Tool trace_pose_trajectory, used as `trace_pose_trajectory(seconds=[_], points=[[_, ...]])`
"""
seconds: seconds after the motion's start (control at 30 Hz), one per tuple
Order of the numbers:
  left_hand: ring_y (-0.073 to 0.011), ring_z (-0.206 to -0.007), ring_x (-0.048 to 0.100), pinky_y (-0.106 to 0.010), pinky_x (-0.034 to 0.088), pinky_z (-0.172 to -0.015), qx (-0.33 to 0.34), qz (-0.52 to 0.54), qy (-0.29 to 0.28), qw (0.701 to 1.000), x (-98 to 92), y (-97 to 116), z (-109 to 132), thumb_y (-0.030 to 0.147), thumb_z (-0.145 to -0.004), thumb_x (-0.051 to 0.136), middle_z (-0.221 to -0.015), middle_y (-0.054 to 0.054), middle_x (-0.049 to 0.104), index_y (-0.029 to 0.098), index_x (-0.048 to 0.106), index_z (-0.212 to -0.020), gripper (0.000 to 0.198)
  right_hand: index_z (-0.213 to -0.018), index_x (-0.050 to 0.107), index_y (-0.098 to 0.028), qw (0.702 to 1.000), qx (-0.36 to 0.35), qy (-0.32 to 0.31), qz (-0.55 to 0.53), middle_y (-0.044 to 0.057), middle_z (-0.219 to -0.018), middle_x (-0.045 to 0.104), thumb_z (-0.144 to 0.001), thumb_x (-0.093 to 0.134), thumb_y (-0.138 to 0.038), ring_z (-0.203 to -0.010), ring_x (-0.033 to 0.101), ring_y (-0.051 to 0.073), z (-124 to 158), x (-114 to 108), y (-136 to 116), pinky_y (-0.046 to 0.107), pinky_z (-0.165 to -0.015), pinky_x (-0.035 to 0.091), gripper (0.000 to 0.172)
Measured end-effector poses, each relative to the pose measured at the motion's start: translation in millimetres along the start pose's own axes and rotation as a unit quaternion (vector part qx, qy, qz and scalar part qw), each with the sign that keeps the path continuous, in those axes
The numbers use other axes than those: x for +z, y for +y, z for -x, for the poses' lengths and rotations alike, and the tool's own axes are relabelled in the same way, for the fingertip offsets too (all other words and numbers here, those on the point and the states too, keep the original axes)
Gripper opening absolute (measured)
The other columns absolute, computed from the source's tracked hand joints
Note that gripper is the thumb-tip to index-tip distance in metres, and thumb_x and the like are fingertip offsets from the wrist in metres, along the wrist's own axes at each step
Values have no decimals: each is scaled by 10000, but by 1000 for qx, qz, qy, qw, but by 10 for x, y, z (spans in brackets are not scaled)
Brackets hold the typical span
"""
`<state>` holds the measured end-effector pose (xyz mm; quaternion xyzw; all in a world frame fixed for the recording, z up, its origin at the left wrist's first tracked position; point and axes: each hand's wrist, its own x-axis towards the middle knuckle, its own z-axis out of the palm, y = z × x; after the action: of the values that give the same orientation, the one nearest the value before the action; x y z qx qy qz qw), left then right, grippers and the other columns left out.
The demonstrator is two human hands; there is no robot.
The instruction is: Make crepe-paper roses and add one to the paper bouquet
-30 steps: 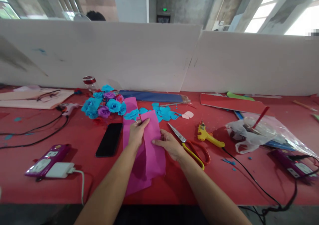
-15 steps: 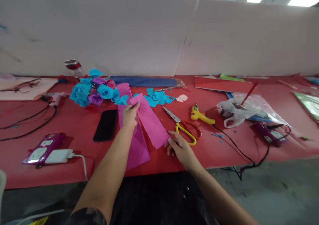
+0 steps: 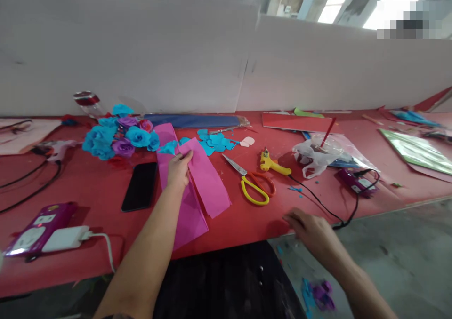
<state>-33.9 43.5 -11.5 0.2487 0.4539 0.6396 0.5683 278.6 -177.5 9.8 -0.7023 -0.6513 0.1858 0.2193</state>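
My left hand pinches the top of a bright pink strip of crepe paper between thumb and fingers. Under it lies a larger folded pink paper sheet, partly covered by my wrist and forearm. My right hand hovers by the table's front edge, apart from the paper, fingers loosely stretched out and nothing visible in them. Between the hands rest scissors with one yellow and one red handle, blades slightly apart. Behind the paper is a pile of blue paper petals.
A bunch of blue and purple paper flowers and a phone are at left, with a power strip. To the right are a yellow glue gun, a plastic bag and a second power strip with black cords.
My right hand has left the lower end of the pink strip and moved right to the table edge. My left hand keeps its pinch. The view has shifted to the right.
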Motion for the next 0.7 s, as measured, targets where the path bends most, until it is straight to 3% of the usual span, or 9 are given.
trace_pose_trajectory(seconds=[0.07, 0.13, 0.23, 0.4, 0.5, 0.57, 0.7], points=[[-108, -430, 552, -223, 441, -448, -6, -10, -11, 1000, 4, -14, 21, 288, -486, 839, -521, 39, 617, 175, 657, -742, 334, -716, 692, -264, 984, -84, 53, 148, 72, -681, 691, -801, 549, -321, -636, 630, 233, 22, -224, 158, 333, -575, 429, 176], [-111, -447, 562, -227, 448, -462, -17, -12, -22, 1000, 17, -17, 47, 311, -476, 843, -539, 33, 630, 173, 660, -745, 353, -831, 720, -267, 963, -118, 109, 217, 102, -927, 714, -836, 525, -317, -882, 639, 286, -36, -295, 145, 391, -721, 464, 201], [-123, -474, 581, -244, 464, -490, -27, -22, -34, 999, 33, -14, 81, 330, -460, 847, -575, 16, 656, 165, 661, -739, 374, -1086, 648, -211, 969, -143, 76, 187, 110, -1098, 662, -900, 423, -248, -1002, 613, 246, -269, -108, -109, 371, -853, 473, 294], [-136, -524, 604, -245, 461, -519, -13, -50, -54, 997, 26, -37, 113, 334, -483, 841, -616, -9, 677, 156, 685, -763, 366, -1214, 554, -114, 976, -116, -5, 183, 171, -1157, 598, -828, 439, -125, -1056, 581, 279, -759, 305, -420, 406, -928, 434, 403], [-131, -493, 586, -241, 441, -492, -20, -63, -62, 996, 31, -58, 135, 336, -501, 833, -582, -3, 662, 158, 680, -723, 323, -1237, 521, -84, 981, -98, -56, 155, 185, -1140, 586, -797, 449, -95, -993, 597, 265, -950, 323, -396, 381, -880, 437, 446], [-114, -447, 550, -229, 413, -461, -29, -67, -65, 995, 44, -64, 151, 335, -509, 830, -528, 17, 628, 160, 668, -698, 304, -1249, 499, -90, 987, -64, -93, 114, 143, -1016, 623, -740, 518, -102, -877, 614, 234, -1034, 277, -380, 331, -778, 452, 510], [-86, -390, 489, -209, 357, -418, -51, -65, -72, 994, 73, -53, 174, 318, -503, 836, -462, 42, 565, 151, 654, -694, 312, -1308, 437, -141, 981, 45, -159, -98, 2, -751, 588, -653, 596, -129, -651, 558, 155, -1104, 168, -456, 244, -565, 403, 674]])
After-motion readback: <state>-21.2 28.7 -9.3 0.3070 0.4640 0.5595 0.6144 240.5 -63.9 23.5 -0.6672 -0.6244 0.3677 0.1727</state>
